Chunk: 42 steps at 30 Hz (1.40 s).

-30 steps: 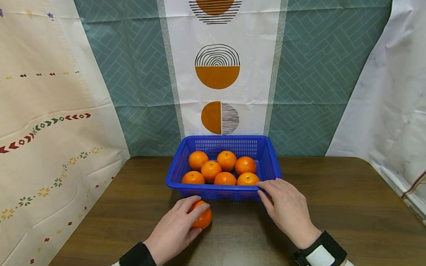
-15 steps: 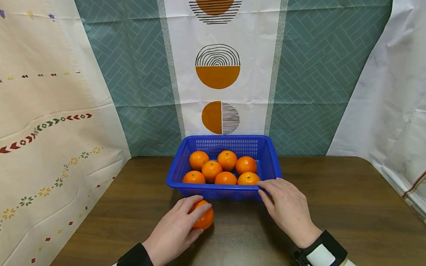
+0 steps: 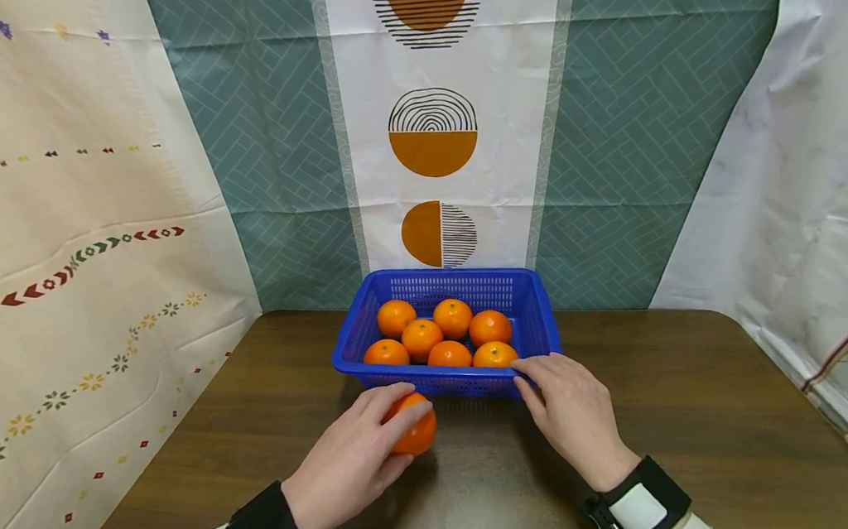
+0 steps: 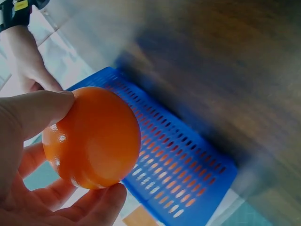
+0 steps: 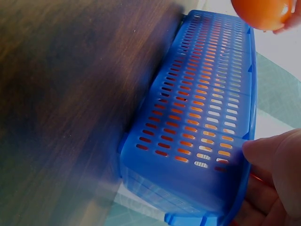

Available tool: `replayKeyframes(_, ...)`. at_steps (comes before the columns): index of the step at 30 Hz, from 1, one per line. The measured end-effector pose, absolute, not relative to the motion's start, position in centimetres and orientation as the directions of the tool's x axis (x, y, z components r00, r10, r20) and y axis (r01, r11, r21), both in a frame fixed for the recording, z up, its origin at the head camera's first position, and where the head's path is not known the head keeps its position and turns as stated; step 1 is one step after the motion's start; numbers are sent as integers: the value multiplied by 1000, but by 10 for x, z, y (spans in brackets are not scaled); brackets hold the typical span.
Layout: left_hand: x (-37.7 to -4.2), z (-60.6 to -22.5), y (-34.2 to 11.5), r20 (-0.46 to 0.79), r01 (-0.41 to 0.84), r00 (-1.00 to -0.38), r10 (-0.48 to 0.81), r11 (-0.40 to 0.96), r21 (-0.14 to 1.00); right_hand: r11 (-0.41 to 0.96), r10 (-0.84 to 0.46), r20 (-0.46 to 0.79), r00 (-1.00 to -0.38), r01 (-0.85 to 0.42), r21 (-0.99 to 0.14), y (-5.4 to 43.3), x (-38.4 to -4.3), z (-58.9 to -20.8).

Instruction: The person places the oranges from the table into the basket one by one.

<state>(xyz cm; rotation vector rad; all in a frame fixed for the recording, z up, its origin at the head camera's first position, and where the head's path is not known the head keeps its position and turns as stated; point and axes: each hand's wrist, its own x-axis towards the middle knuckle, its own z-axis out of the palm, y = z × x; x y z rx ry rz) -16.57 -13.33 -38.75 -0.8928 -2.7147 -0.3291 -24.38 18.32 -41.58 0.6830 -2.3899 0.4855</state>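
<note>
My left hand (image 3: 349, 462) holds a bright orange mandarin (image 3: 420, 432) just in front of the basket, its thumb on one side and fingers round the other. In the left wrist view that mandarin (image 4: 94, 141) overlaps the basket's perforated wall. The blue plastic basket (image 3: 459, 386) contains several mandarins (image 3: 421, 339) spread over its floor. At its front right corner my right hand (image 3: 576, 418) grips the rim; the right wrist view has the thumb (image 5: 263, 153) on the outside and the fingers inside.
Everything stands on a brown wooden table (image 3: 653, 399). A green and white patterned cloth (image 3: 613, 146) hangs right behind the basket. An embroidered cream cloth (image 3: 94, 272) borders the left side, and a pale cloth (image 3: 810, 203) the right.
The left hand has carried the mandarin slightly right and up toward the basket, and its shadow on the table has shifted. The right hand has kept its place on the rim.
</note>
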Motion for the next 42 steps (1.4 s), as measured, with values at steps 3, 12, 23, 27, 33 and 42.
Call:
replayKeyframes(3,-165,-379,-131,356,623,-753,554,774,113,800,-354,638,-684,-575,-173,183,-244,-415)
replayKeyframes(12,-175,-356,-128,442,656,-696,566,751,69,797,-355,641,-680,-579,-171,183,-245,-414)
replayKeyframes(23,-203,-334,-122,462,664,-684,565,744,74,804,-357,627,-693,-569,-172,183,-245,-416)
replayKeyframes(27,-211,-327,-120,449,662,-693,564,745,84,804,-358,618,-700,-568,-177,183,-245,-416)
replayKeyframes(33,-224,-318,-115,432,663,-699,571,743,91,802,-356,625,-695,-570,-177,184,-245,-417)
replayKeyframes(42,-251,-306,-102,364,621,-753,549,775,115,798,-350,645,-679,-577,-174,184,-244,-417)
